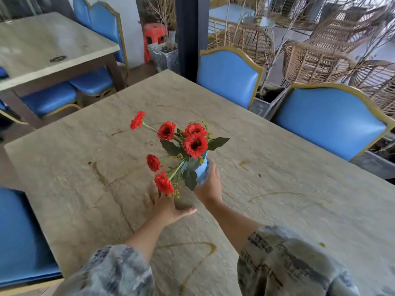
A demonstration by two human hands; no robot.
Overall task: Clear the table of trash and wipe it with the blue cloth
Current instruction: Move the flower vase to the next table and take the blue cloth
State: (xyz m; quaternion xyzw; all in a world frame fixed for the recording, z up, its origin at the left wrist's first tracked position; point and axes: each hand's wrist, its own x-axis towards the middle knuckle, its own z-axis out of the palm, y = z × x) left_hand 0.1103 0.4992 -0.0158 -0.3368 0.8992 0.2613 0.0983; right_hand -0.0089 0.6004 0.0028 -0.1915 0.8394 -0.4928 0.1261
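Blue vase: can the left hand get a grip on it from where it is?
Probably yes. The left hand lies open just beside the blue vase, which the right hand already grips. Only the drooping red flowers overhang its fingers.

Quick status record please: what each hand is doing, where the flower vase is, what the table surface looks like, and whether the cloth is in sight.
right hand: grips the blue vase
left hand: open, fingers spread, under the red flowers
vase position: tilted, over the middle of the table
table surface: brown ring stains and small specks
trash: none in view
blue cloth: not in view
seating: blue chairs round the table
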